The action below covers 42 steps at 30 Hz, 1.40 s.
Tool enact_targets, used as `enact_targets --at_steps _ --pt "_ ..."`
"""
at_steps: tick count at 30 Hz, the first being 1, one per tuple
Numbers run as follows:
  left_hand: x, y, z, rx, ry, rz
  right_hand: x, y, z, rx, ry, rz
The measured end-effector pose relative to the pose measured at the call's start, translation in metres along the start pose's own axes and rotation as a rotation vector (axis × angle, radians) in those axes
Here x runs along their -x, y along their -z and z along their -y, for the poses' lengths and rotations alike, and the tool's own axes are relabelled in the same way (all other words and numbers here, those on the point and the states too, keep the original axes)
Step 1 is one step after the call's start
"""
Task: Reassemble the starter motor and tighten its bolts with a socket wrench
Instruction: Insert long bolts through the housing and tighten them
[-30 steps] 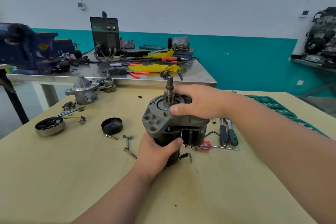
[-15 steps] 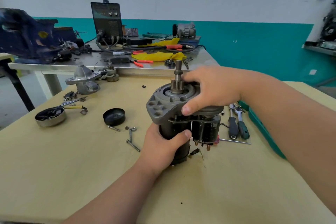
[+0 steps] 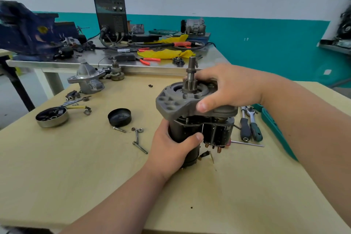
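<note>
Holds starter motor (image 3: 191, 125) upright mid-table (image 3: 76, 176), nearer the far edge, with left hand (image 3: 171, 150) curled round the black body to steady it and right hand (image 3: 229, 89) clamped over the grey end housing (image 3: 172, 105), likely seating it. Leaves bolts (image 3: 140, 147) loose alongside.

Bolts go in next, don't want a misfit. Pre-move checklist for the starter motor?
1. Left hand grips the black motor body: ok.
2. Right hand holds the grey end housing: ok.
3. Housing seated flush on body: not ok, a gap shows under it.
4. Long bolts at hand: ok, loose on the table left of the motor.
5. Ratchet at hand: ok, lying right of the motor; socket fitted: cannot tell.
6. Free hand for bolts: not ok, both hold the motor.
</note>
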<state>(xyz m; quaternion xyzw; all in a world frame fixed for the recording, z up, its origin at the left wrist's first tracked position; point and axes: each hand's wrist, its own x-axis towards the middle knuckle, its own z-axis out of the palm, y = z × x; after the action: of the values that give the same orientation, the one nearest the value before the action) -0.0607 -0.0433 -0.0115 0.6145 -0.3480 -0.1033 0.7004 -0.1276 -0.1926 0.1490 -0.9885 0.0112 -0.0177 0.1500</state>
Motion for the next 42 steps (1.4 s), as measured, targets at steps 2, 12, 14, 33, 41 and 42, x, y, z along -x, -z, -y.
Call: enact_targets --at_steps 2,12,14,33,41,42 --pt "0.0 0.0 -0.001 0.009 -0.002 0.012 0.003 -0.001 -0.004 -0.068 -0.019 -0.016" --pt "-0.002 0.0 0.003 -0.008 -0.011 0.024 0.009 0.003 -0.006 0.014 0.001 -0.019" --pt "-0.001 0.0 0.002 -0.005 -0.022 0.023 0.009 0.0 -0.005 0.02 -0.026 -0.021" --pt "0.0 -0.002 0.004 0.034 0.018 -0.001 0.006 -0.019 -0.006 -0.024 0.009 0.025" --pt "0.004 0.001 0.004 -0.03 -0.043 0.023 0.007 -0.058 -0.03 -0.923 0.047 -0.308" --pt "0.004 0.001 0.002 -0.067 -0.056 0.023 0.005 -0.06 -0.028 -0.985 0.044 -0.321"
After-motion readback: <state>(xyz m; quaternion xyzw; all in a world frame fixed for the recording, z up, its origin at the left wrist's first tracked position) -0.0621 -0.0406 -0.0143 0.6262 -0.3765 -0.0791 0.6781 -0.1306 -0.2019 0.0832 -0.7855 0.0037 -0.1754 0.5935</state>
